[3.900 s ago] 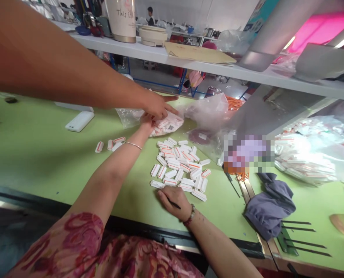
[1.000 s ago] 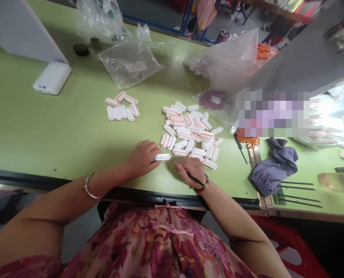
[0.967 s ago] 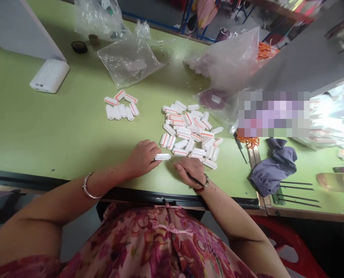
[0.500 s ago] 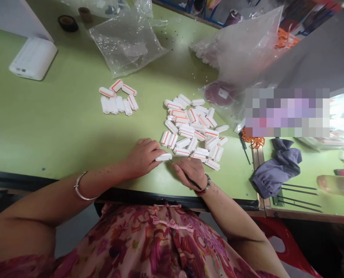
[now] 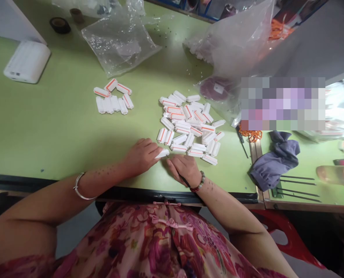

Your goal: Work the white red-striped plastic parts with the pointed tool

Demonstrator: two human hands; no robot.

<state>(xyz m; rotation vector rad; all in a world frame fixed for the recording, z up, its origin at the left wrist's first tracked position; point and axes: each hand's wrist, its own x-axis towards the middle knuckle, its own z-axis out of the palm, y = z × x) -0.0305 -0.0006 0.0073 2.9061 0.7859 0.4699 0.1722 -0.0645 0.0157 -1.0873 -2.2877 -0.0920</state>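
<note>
My left hand (image 5: 143, 157) is closed, pinching a small white plastic piece (image 5: 162, 153) just above the green table near its front edge. In my right hand (image 5: 186, 170) is a thin black pen-like tool (image 5: 185, 180), its tip against or very close to the right end of that piece. The fingers cover much of the tool, so its exact kind is unclear. Just beyond my hands lies a loose heap of similar white pieces (image 5: 179, 148), some with an orange-red strip. A smaller group of them (image 5: 112, 103) lies farther left.
At the back are a clear plastic bag (image 5: 116, 46), a roll of black tape (image 5: 60, 25) and a white box-shaped device (image 5: 28, 61). Right of the heap are a large clear bag (image 5: 235, 46), orange cords (image 5: 251, 133), a grey-purple cloth (image 5: 273, 162) and thin dark rods (image 5: 298, 178).
My right hand has moved closer to my left, bringing the tool's tip to the end of the white piece. The piece is slightly more tilted. The whole view has shifted a little.
</note>
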